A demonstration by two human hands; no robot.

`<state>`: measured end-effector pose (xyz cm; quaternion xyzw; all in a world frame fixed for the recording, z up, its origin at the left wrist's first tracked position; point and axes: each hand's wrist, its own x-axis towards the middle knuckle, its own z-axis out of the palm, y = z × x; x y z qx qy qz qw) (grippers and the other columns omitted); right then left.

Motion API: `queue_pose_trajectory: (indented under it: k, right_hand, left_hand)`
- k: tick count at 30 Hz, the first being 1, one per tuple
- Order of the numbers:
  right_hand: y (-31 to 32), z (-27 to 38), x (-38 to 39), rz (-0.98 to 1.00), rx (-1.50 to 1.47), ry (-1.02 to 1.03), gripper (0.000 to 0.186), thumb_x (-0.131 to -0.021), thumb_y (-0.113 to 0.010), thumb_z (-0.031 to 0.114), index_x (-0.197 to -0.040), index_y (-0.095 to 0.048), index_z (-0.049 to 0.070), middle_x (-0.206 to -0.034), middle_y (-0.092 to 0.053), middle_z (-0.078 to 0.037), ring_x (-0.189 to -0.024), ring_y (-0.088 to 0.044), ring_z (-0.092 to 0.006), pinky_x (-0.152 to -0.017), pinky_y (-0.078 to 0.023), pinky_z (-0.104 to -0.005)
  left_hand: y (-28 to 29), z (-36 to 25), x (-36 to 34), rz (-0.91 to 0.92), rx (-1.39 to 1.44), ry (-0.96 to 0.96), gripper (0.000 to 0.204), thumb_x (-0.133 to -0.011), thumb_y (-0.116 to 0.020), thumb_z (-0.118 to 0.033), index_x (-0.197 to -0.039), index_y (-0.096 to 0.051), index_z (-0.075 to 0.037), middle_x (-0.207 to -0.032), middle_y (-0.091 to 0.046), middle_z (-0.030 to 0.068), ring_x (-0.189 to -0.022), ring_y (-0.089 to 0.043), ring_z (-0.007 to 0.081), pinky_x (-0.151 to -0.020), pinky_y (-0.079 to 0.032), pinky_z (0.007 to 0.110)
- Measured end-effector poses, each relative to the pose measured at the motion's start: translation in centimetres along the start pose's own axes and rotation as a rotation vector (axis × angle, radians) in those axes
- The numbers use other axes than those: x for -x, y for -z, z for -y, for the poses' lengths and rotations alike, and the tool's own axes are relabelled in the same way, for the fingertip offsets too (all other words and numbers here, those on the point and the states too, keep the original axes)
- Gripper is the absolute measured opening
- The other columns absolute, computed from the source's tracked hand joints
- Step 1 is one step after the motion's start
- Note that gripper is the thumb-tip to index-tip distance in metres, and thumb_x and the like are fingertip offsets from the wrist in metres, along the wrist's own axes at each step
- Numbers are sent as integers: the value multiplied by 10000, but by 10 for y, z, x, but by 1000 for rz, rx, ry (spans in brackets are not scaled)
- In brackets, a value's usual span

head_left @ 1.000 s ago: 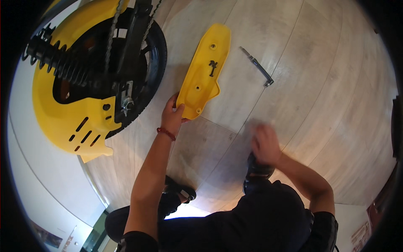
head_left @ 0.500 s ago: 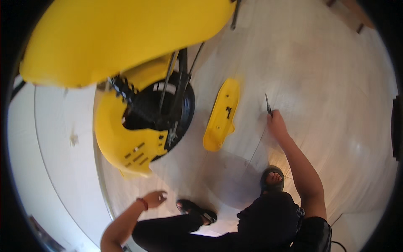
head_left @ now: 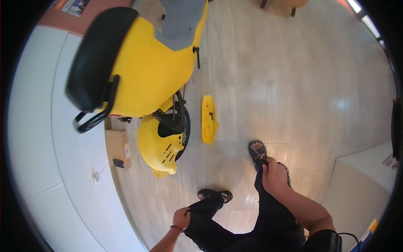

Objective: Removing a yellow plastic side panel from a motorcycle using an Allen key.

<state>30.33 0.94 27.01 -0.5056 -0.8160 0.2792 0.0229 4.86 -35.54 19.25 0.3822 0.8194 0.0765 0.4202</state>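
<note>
My right hand (head_left: 275, 178) is closed round the dark handle of a slim pointed metal hand tool (head_left: 257, 154), held above my right knee; its exact kind is not clear. My left hand (head_left: 181, 218) rests on my left knee, fingers lying over the dark trouser leg, with nothing in it. Ahead to the left stands a yellow scooter (head_left: 155, 71) with a black seat (head_left: 98, 54). A yellow slotted fender (head_left: 157, 145) covers part of its black rear wheel (head_left: 184, 126). On the floor beside the wheel lies a long yellow cover (head_left: 208, 130), small dark pieces resting in it.
A cardboard box (head_left: 117, 140) stands by the wall behind the wheel, with a black device (head_left: 119, 163) on it and a cable to a wall socket (head_left: 95, 178). A white block (head_left: 363, 172) is at the right. A stool (head_left: 289, 3) stands far off.
My view has shifted back, showing more of the scooter. My right hand has drawn in toward my knee with the tool. The left hand has come to rest on my left knee.
</note>
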Motion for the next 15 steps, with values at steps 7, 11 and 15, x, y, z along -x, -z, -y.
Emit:
queue_pose_trajectory:
  k: [7, 11, 15]
  right_hand:
    - [-4, 20, 59, 274, 302, -80, 290, -879, -470, 168, -1107, -437, -9, -826, -624, -163, -761, -628, -328, -671, -491, -436]
    - [20, 71, 111, 549, 520, -53, 304, -879, -446, 178, -1120, -446, -9, -948, -632, -184, -902, -630, -323, -784, -491, -419]
    - [34, 115, 130, 759, 538, -70, 368, -865, -492, 244, -1133, -439, -2, -1072, -609, -225, -980, -617, -350, -846, -483, -415]
  left_hand:
    - [-13, -37, 110, -10, -401, -34, 428, -854, -484, -344, -1160, -584, -63, -1165, -573, 179, -1083, -539, 339, -958, -403, 429]
    - [53, -66, 216, 375, 808, 527, 494, -900, -476, -381, -1294, -450, -83, -1245, -512, 139, -929, -602, 296, -743, -525, 491]
    - [32, -36, 313, 266, 1287, 832, 486, -896, -509, -353, -1304, -413, -107, -1237, -501, 156, -973, -587, 295, -763, -522, 505]
